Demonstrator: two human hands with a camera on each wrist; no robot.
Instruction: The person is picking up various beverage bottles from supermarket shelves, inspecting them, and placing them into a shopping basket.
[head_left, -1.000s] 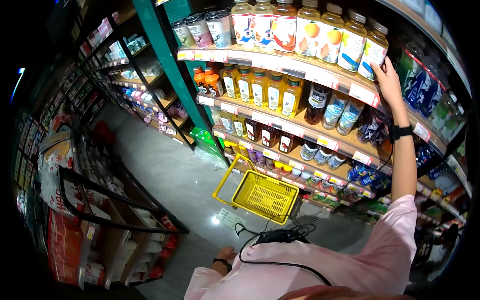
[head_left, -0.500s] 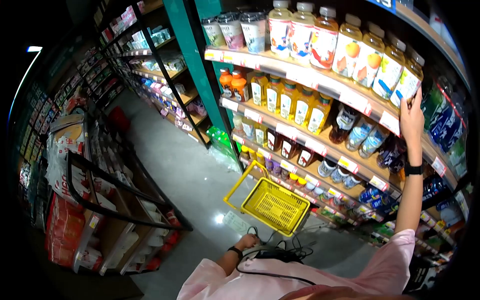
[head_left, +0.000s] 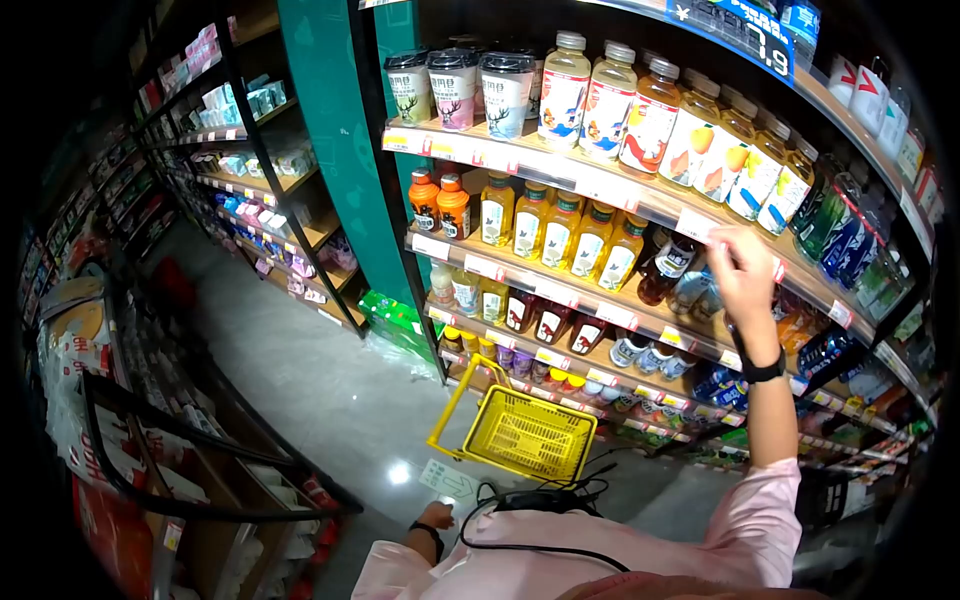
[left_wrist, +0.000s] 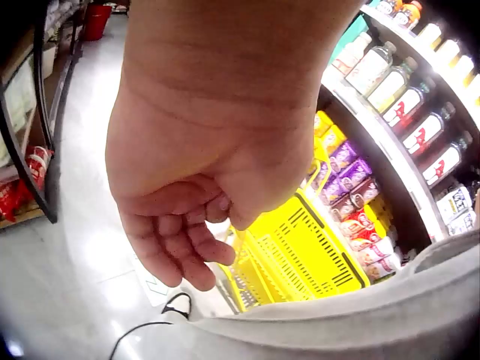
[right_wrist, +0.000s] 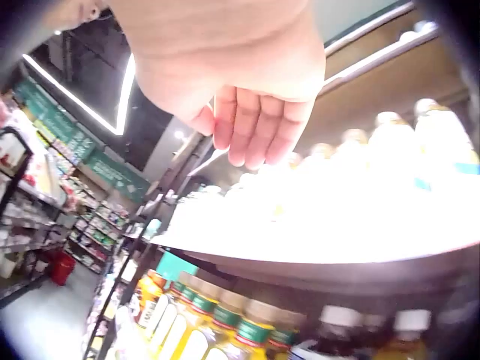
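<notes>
My right hand is raised in front of the drinks shelf edge, just below the row of juice bottles. In the right wrist view its fingers hang relaxed and hold nothing, with blurred bottles beyond. My left hand hangs low at my side, above the floor. Its fingers are loosely curled and empty. A yellow shopping basket stands on the floor under the shelves, close to the left hand; its mesh side shows in the left wrist view.
Shelves of bottles and cups rise on the right, with a green column beside them. A low rack of packaged goods stands on the left. The grey aisle floor runs between. A black cable hangs at my front.
My right hand has come down from the juice bottle at the top shelf's right end to the shelf edge, holding nothing. The left hand stays low.
</notes>
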